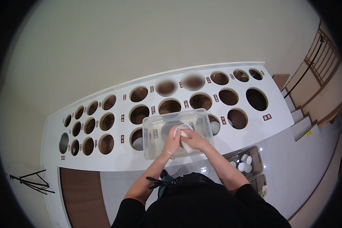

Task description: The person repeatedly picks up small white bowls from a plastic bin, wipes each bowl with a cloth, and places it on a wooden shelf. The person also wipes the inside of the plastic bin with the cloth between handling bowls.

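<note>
My left hand (172, 140) grips a white cup or small bowl (183, 127) by its side, above a clear plastic tub (148, 142). My right hand (193, 139) holds a whitish cloth (187, 147) against the cup; part of the cloth hangs below my fingers. The fingers hide much of the cup. The tub rests on a white counter (119, 156) with rows of round cut-outs, and some of these show through its walls. Whether the tub holds water cannot be told.
Small labels with writing lie between the cut-outs. Below the counter at right, a grey bin (259, 159) holds several white cups (241, 166), with another bin (265, 178) beside it holding cloth. Steps (302, 125) rise at far right; a folded black stand (34, 181) is at far left.
</note>
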The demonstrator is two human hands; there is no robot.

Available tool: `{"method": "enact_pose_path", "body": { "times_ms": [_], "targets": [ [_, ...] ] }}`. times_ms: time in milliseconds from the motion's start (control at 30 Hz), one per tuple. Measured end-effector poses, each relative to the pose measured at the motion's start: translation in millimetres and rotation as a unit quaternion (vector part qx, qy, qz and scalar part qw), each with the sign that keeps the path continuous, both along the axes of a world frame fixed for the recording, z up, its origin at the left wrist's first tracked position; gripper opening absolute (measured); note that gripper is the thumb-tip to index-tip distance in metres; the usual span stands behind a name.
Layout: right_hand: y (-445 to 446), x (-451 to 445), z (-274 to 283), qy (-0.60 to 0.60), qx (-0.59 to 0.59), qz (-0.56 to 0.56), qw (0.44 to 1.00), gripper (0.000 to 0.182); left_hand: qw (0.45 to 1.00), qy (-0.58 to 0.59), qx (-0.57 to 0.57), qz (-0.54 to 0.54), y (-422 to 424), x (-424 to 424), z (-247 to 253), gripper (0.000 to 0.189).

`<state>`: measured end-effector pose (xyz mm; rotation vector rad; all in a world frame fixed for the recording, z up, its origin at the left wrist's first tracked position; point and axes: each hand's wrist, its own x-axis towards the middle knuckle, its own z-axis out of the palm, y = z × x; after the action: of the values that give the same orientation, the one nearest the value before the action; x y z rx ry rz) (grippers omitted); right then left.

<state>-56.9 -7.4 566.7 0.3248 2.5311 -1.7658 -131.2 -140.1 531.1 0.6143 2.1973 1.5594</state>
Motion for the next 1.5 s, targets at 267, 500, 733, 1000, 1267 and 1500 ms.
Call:
{"method": "enact_pose_path", "body": {
  "times_ms": [267,500,733,1000,1267,1500],
  "targets": [
    [-1.0,-27.7,43.9,-0.062,0.292,0.305,0.904,0.036,0.994,-0.089,0.046,0.041,-15.0,-16.6,-12.9,0.044],
    [-31.1,-31.3,76.2,-0.095,0.582,0.322,0.741,0.025,0.998,-0.042,0.042,0.030,-12.5,-21.0,-4.8,0.045],
    [-17.3,-14.5,33.8,0.049,0.576,0.032,0.816,0.034,0.993,-0.063,0.072,0.067,3.2,-24.7,5.8,0.048],
    [-3.0,15.1,8.7,0.092,0.345,-0.118,0.927,0.071,0.988,-0.059,0.117,0.079,-4.7,-26.6,-13.3,0.047],
    [-29.4,8.2,77.0,-0.003,0.247,-0.182,0.952,0.068,0.997,-0.007,0.053,0.051,-12.3,-22.4,4.6,0.043],
    [-55.5,8.1,26.5,0.140,0.474,-0.143,0.857,0.044,0.989,-0.038,0.109,0.092,-7.8,-10.8,1.4,0.043]
  ]
}}
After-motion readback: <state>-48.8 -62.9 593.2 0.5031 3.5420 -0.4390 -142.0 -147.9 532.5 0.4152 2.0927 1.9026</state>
